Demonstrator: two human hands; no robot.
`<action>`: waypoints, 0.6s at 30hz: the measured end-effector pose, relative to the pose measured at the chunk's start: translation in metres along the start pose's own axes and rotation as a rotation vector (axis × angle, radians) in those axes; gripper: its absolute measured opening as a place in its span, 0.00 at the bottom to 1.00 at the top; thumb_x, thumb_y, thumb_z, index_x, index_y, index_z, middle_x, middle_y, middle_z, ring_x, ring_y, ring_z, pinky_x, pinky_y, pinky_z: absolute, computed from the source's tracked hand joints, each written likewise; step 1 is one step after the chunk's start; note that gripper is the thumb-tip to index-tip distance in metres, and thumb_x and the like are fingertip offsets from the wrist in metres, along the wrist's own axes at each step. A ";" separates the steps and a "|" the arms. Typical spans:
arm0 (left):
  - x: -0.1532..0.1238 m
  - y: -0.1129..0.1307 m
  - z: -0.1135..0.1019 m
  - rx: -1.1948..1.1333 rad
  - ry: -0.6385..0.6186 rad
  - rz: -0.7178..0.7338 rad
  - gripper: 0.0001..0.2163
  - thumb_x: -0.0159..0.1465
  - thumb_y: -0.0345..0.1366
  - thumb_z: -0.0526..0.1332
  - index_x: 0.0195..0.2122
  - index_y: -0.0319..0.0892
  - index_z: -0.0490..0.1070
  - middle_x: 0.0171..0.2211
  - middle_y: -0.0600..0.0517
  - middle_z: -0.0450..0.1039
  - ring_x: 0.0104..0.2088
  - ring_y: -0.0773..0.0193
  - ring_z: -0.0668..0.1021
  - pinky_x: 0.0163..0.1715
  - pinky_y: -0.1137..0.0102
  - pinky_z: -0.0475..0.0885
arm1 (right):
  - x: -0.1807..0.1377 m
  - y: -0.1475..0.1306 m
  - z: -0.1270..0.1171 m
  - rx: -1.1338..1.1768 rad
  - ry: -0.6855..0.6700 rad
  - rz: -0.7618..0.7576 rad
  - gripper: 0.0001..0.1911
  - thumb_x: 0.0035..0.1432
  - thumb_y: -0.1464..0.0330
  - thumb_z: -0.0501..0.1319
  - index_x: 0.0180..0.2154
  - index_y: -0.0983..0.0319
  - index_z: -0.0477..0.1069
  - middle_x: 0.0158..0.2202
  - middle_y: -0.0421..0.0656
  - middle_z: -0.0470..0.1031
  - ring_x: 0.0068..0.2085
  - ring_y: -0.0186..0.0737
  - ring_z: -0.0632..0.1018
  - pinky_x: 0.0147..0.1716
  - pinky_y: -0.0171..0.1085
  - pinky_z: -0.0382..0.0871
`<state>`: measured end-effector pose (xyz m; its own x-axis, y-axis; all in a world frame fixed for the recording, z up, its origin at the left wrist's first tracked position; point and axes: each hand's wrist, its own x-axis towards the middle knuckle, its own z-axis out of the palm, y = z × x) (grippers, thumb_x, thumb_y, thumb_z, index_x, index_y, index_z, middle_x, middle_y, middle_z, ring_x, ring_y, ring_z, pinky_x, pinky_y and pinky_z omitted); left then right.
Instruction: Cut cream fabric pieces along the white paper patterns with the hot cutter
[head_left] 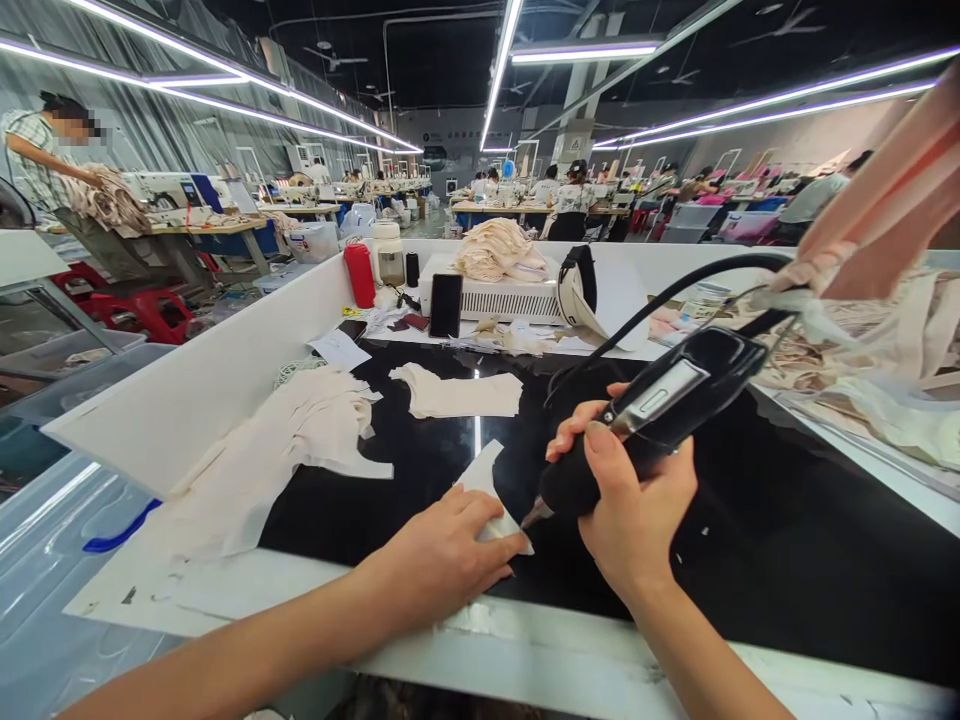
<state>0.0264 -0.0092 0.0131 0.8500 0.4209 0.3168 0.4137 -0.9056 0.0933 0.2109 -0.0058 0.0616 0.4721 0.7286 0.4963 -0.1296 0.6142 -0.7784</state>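
My right hand (637, 490) grips a black handheld power tool (675, 400) with a silver label plate and a narrow metal tip. A black cable runs from its rear end. The tip points down and left, close to the lower corner of a small white fabric piece (484, 470); I cannot tell whether they touch. My left hand (450, 555) lies on that piece with fingers spread, pressing it against the glossy black work surface (750, 560) and covering part of it. Further back lies a stack of cut cream fabric pieces (465, 392). A larger pile of pale fabric pieces (285, 440) spreads to the left.
Behind the black surface stands a white vented box (510, 303) with folded fabric (501, 250) on top. A phone (446, 305) leans there, near a red container (360, 276). White side panels (187, 400) edge the table. Pink cloth (877, 200) hangs at right. A co-worker (67, 170) stands far left.
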 end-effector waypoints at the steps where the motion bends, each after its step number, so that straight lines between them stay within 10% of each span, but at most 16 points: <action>1: 0.000 0.000 0.000 -0.003 0.001 0.000 0.13 0.73 0.33 0.61 0.57 0.44 0.72 0.50 0.42 0.71 0.53 0.52 0.77 0.57 0.54 0.76 | 0.000 0.001 0.001 -0.001 0.001 -0.001 0.20 0.58 0.61 0.74 0.48 0.55 0.70 0.33 0.35 0.76 0.29 0.36 0.76 0.30 0.39 0.74; 18: -0.002 0.001 0.003 -0.074 0.035 -0.019 0.12 0.73 0.34 0.60 0.57 0.43 0.73 0.53 0.40 0.70 0.57 0.50 0.75 0.59 0.53 0.75 | 0.006 0.003 0.009 0.008 0.021 -0.008 0.20 0.58 0.63 0.73 0.48 0.56 0.69 0.32 0.35 0.75 0.27 0.35 0.75 0.29 0.38 0.73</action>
<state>0.0260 -0.0109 0.0092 0.8297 0.4375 0.3467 0.4036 -0.8992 0.1686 0.2052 0.0035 0.0660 0.4911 0.7171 0.4945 -0.1326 0.6226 -0.7712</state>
